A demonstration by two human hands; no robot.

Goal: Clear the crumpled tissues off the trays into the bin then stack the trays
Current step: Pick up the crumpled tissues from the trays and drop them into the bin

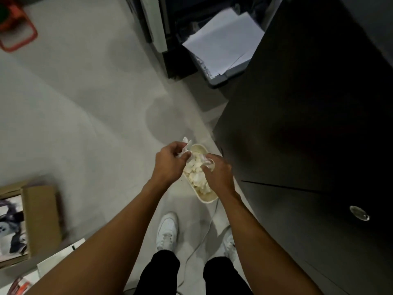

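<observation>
While standing over floor (85, 124): person is hovering both hands above bin
bin (207, 199): sitting on floor beside dark cabinet (308, 124), nearly full
left hand (169, 161): fingers pinching a tissue (185, 146)
right hand (218, 172): fingers clamping a tissue (208, 163)
risk: wads are probably spilling off the heap

Cardboard box (40, 218) lower left, white papers (225, 43) top, dark cabinet (314, 124) rt.

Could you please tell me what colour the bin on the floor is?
Cream or off-white, the bin shows best in the head view.
</observation>
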